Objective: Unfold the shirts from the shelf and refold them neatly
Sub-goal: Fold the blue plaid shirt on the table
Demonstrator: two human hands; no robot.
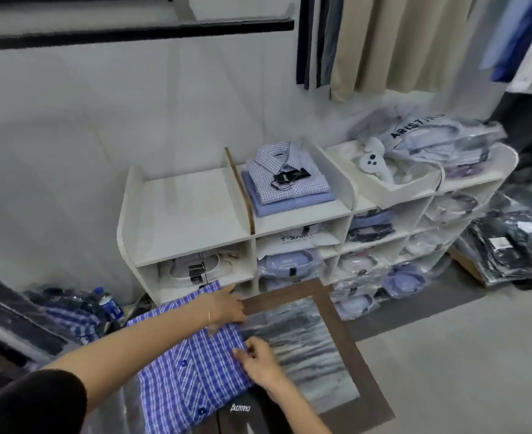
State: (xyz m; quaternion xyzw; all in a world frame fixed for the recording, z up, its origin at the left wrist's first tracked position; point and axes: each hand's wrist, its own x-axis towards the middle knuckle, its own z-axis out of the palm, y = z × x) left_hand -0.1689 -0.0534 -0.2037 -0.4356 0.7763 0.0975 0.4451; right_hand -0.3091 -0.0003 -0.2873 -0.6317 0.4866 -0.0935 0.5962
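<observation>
Right under me, my dark sleeve [29, 402] fills the near left corner and cuts off the near edge of the blue plaid shirt [189, 364], so I can't see how far its hem runs. That shirt lies face up, buttons showing, partly on a grey mat with a brown border [346, 311], and its far end is blurred against the shelf unit [192, 211]. My left hand [227, 305] lies flat on the shirt's far right part, fingers stretched out and pressing the cloth down. My right hand [258, 361] is at the shirt's right edge, nearer to me, thumb and fingers pinching the fabric there. One black garment with a white logo [241, 408] peeks out near the shirt, its lettering too smeared to read. On the shelf's top, one stack of two folded shirts [289, 183] sits in the middle compartment, a checked one over a plain blue one, with black tags. The left top compartment shows bare board. To the right, one white controller [372, 162] rests beside a heap of bagged shirts [430, 142]; I can't count those, the plastic glare hides them. The lower cubbies hold more bagged shirts, number unclear. One water bottle [109, 303] stands far left on the floor.
</observation>
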